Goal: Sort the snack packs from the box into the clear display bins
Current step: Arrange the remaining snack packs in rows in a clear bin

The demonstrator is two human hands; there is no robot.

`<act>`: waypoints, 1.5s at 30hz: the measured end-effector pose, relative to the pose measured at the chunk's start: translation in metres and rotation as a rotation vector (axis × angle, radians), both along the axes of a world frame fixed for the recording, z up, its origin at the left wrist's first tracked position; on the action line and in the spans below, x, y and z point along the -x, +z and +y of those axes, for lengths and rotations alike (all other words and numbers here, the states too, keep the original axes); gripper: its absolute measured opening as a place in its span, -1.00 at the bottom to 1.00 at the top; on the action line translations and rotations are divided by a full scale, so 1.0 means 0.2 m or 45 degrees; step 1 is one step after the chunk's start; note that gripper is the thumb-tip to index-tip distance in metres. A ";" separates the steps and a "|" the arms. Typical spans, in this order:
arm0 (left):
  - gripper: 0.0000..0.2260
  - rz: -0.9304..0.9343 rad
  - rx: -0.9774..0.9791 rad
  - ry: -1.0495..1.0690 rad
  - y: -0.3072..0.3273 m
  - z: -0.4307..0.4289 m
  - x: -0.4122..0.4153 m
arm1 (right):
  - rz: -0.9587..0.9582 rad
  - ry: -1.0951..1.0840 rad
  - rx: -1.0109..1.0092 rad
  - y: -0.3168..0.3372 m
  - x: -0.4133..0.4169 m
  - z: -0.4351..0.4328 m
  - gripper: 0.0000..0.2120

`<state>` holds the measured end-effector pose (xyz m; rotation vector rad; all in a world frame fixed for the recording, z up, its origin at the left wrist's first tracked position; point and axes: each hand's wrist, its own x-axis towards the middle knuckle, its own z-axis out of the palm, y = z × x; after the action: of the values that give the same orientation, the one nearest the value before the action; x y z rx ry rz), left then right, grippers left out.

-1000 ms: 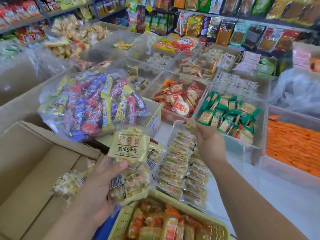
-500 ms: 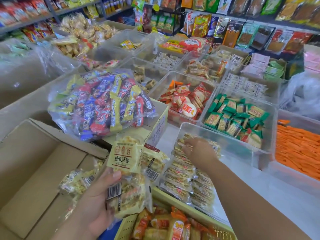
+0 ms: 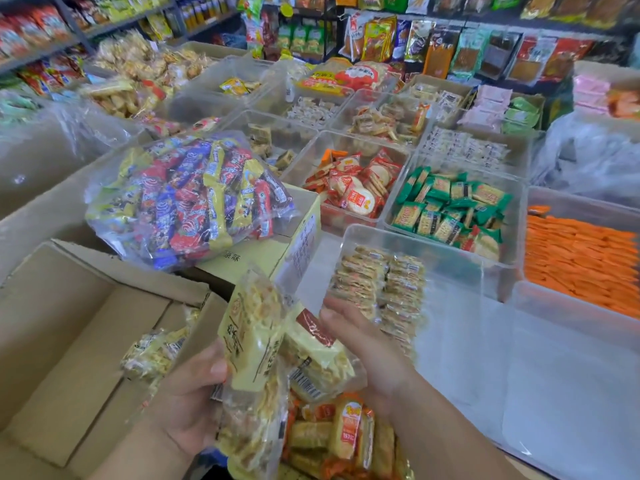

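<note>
At far left the cardboard box (image 3: 69,341) stands open, a few yellow snack packs (image 3: 152,355) lying loose against its inner wall, probably the stock not yet sorted. Just right of it the left hand (image 3: 187,407) has its grip closed around a stack of the same packs (image 3: 252,344), thumb pressed on the front face; holding several at once likely saves trips to the box. The top pack stands nearly upright, its long axis running from near bottom to far top, tilted slightly right, printed face toward the camera. The right hand (image 3: 367,348) meets the stack from the right, fingers curled on a pack with a brown end, apparently peeling it off. Beyond sits the clear bin (image 3: 460,268), its packs lying flat in two neat rows.
</note>
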<state>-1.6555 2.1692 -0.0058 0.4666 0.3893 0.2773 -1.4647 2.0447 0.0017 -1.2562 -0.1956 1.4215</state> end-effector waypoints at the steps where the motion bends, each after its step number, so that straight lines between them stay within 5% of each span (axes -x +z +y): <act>1: -0.59 -0.016 -0.022 0.015 0.01 -0.01 0.00 | 0.057 -0.028 -0.032 0.00 0.00 -0.02 -0.45; 3: -0.60 0.014 -0.097 0.053 0.05 -0.04 -0.02 | 0.107 -0.136 -0.074 -0.02 -0.01 -0.05 -0.49; 6: -0.30 0.315 -0.292 0.012 0.00 -0.03 -0.01 | 0.017 -0.365 -0.117 -0.04 -0.05 -0.07 -0.47; 11: -0.81 0.461 -0.224 0.125 -0.01 -0.08 -0.04 | -0.136 -0.657 -0.206 -0.06 -0.05 -0.10 -0.41; 20: -0.75 0.471 -0.170 0.208 0.00 -0.12 -0.07 | 0.057 -0.654 -0.272 -0.07 0.01 -0.12 -0.67; 22: -0.76 0.493 -0.148 0.223 0.01 -0.12 -0.07 | -0.255 -0.674 -0.318 -0.07 0.00 -0.13 -0.73; 27: -0.75 0.583 -0.139 0.253 0.00 -0.09 -0.06 | -1.696 -0.529 -0.470 -0.12 -0.12 -0.22 -0.55; 30: -0.77 0.609 -0.132 0.294 -0.01 -0.06 -0.06 | -1.970 -0.471 -0.501 -0.16 -0.17 -0.24 -0.57; 39: -0.71 0.642 -0.142 0.308 0.02 -0.04 -0.16 | -1.877 -0.477 -0.357 -0.18 -0.19 -0.24 -0.70; 45: -0.51 0.706 -0.206 0.223 0.04 -0.01 -0.19 | -0.975 -0.627 -0.147 -0.13 -0.14 -0.21 -0.79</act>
<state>-1.6178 2.1664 0.0015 0.6701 0.9564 0.3498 -1.4372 2.0022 -0.0238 -1.5689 -0.4412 0.4616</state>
